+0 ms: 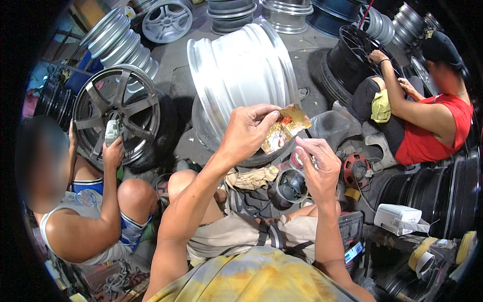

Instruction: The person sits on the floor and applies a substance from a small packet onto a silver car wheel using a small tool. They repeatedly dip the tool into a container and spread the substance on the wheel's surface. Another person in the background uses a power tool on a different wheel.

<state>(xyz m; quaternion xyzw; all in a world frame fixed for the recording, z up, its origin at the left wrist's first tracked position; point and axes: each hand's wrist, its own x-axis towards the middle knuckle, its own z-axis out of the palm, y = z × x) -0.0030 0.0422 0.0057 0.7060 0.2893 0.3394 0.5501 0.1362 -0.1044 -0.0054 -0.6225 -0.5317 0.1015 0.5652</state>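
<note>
My left hand is closed in a pinch on the edge of a thin gold printed sheet, which bears a dab of orange-red stuff. My right hand is closed just below and to the right, fingertips close to the sheet. A small thin piece seems to lie between them, too small to name. Behind both hands a large silver wheel rim lies on its side on a black tyre. Below my right hand stands a round tub with dark contents.
At left a person holds a grey tool against a dark spoked wheel. At right a person in a red top works at a black wheel rim. A white box, tape rolls and a red reel lie at right.
</note>
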